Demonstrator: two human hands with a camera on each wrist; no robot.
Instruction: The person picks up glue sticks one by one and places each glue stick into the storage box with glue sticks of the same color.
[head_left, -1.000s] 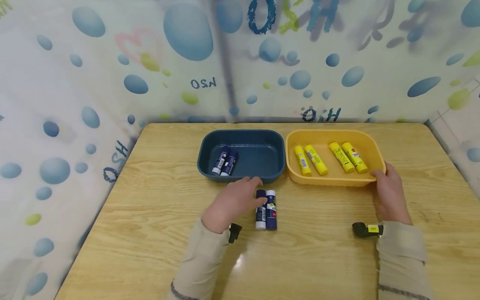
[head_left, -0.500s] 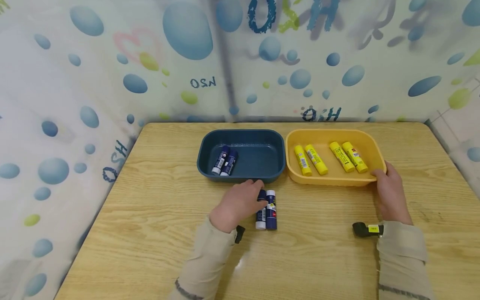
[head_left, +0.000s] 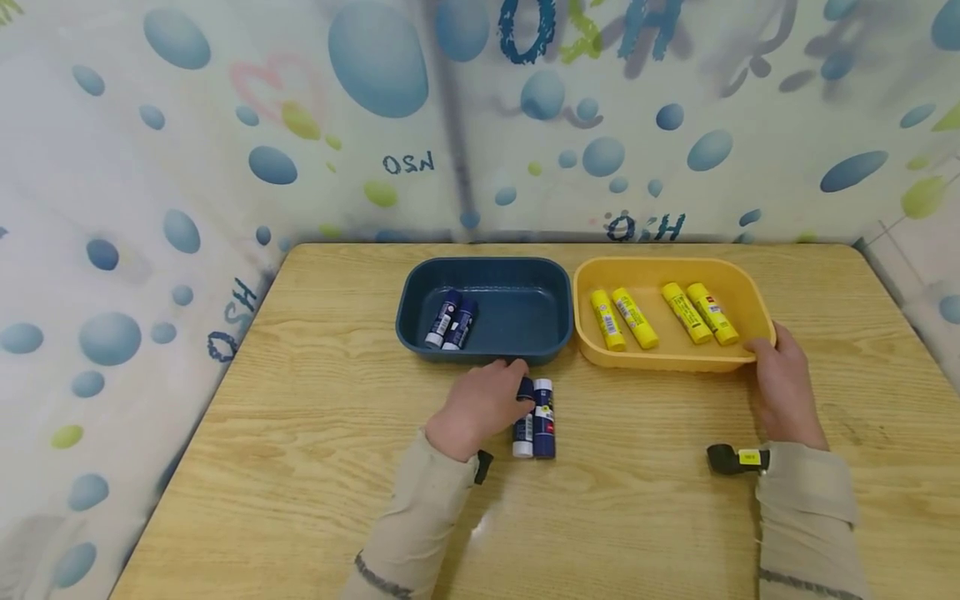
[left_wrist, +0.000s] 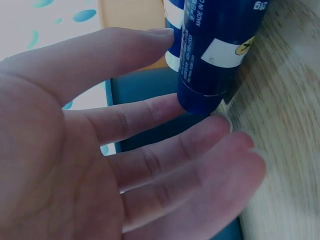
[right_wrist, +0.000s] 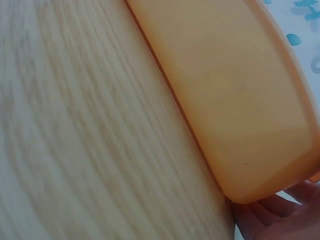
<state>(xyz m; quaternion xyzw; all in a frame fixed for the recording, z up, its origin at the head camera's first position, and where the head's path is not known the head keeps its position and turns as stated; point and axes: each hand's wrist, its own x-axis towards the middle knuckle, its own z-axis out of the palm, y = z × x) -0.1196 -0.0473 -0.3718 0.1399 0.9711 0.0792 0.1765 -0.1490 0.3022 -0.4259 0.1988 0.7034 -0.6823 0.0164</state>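
Observation:
Two navy-and-white glue sticks lie side by side on the table, a left one [head_left: 522,437] with its dark end away from me and a right one [head_left: 544,425] with its white end away. My left hand [head_left: 480,407] is at the left stick, thumb over its side and index fingertip by its dark end [left_wrist: 200,102]; the fingers [left_wrist: 165,150] are nearly straight. My right hand [head_left: 787,387] grips the near right corner of a yellow bin [head_left: 667,361], thumb on the rim, other fingers outside. Several yellow glue sticks [head_left: 686,313] lie in that bin.
Left of the yellow bin, right against it, stands a dark blue bin [head_left: 517,312] with two navy glue sticks [head_left: 444,321] in its left half. Both bins sit toward the back of the wooden table [head_left: 637,500], before a patterned wall [head_left: 480,125].
My left hand has moved slightly right, bringing the thumb and index finger closer over the left navy glue stick. My right hand and both bins have stayed in place.

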